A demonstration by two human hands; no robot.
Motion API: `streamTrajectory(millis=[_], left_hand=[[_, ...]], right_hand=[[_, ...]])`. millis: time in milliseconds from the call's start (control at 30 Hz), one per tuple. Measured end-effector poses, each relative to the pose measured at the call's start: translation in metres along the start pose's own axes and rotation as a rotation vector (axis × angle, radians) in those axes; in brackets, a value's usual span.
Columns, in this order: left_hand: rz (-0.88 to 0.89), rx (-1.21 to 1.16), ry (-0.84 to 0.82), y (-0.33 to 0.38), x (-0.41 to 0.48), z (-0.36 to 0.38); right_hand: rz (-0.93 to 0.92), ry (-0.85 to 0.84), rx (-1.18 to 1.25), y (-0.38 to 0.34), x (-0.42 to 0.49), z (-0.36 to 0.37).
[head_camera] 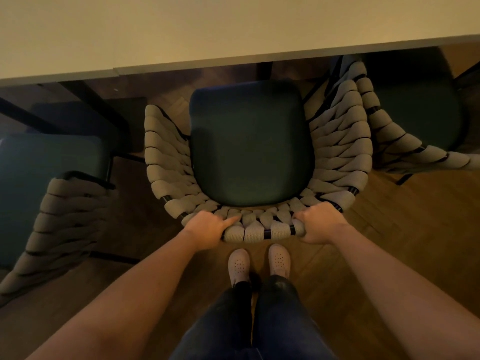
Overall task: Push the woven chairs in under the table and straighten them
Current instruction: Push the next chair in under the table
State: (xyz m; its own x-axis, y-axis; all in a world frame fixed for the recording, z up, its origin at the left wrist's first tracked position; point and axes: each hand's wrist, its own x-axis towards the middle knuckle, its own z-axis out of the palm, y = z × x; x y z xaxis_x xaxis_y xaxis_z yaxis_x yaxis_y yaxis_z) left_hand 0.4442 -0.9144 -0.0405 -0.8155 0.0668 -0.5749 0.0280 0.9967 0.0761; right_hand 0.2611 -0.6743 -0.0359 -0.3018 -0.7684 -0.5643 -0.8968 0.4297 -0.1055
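A woven chair (166,157) with a dark green seat cushion stands right in front of me, its front facing the pale table (207,32). The cushion's front edge lies just short of the table's edge. My left hand (207,226) grips the top of the woven backrest on the left, thumb along the inside. My right hand (320,223) grips the same rail on the right. A second woven chair (59,224) stands at the left, angled, its seat partly under the table. A third woven chair (389,141) at the right touches the middle chair's armrest.
Dark table legs (88,100) run under the tabletop at the left. The floor is brown wood (402,229). My feet in pale shoes (259,263) stand just behind the chair back.
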Motion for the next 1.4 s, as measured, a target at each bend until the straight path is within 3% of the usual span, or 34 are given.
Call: streamTrajectory(millis=[633, 1033, 1400], left_hand=[[-0.013, -0.047, 0.041, -0.078, 0.046, -0.049], [0.009, -0.024, 0.037, -0.095, 0.059, -0.05], [-0.145, 0.007, 0.004, -0.08, 0.055, -0.053]], right_hand=[[-0.025, 0.082, -0.027, 0.017, 0.069, -0.054], [-0.084, 0.035, -0.022, 0.032, 0.09, -0.066], [-0.087, 0.03, 0.034, 0.034, 0.088, -0.066]])
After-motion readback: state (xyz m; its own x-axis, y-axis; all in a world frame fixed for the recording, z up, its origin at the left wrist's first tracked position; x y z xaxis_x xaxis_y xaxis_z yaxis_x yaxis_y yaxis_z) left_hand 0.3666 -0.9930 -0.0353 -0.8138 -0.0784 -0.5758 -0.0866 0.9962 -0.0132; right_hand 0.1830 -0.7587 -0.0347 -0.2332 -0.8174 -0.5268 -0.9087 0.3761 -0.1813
